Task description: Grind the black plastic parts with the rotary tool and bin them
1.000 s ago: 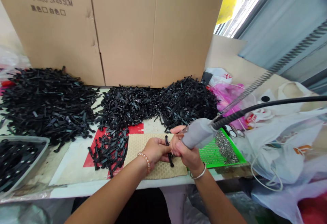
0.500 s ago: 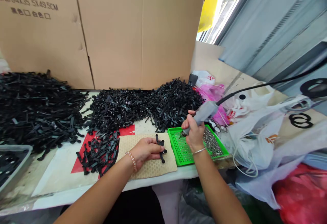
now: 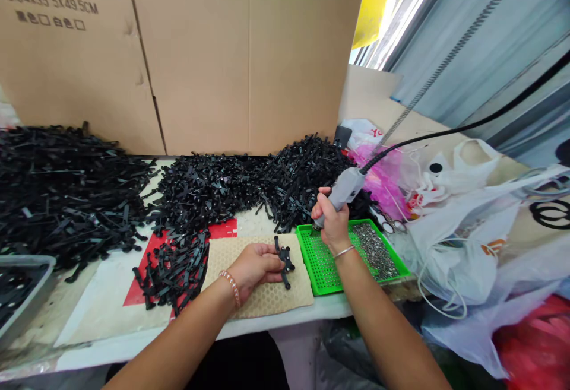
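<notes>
My left hand [image 3: 260,264] pinches a small black plastic part [image 3: 285,262] with jointed arms, over a tan dimpled pad [image 3: 249,306]. In my right hand [image 3: 332,219] is a grey electric screwdriver [image 3: 346,188], gripped with its tip slanting down to the left. That tip is at the far left of a green perforated tray [image 3: 318,259]; whether it touches a screw I cannot tell. Small metal screws [image 3: 374,250] lie heaped in the tray's right side and sit in rows of its holes. Left of the pad is a small pile of black plastic pieces [image 3: 178,268] on a red sheet.
Large heaps of black parts [image 3: 62,188] stretch along the back of the table before a tall cardboard box [image 3: 200,57]. A clear plastic bin [image 3: 27,283] stands at the left edge. Plastic bags [image 3: 463,230] and scissors [image 3: 392,222] lie right. A black cable [image 3: 467,126] and coiled spring run to the screwdriver.
My right hand has brought the screwdriver slightly left, with its tip lower over the tray and its body steeper. The black part in my left hand is turned a little. The view has shifted slightly.
</notes>
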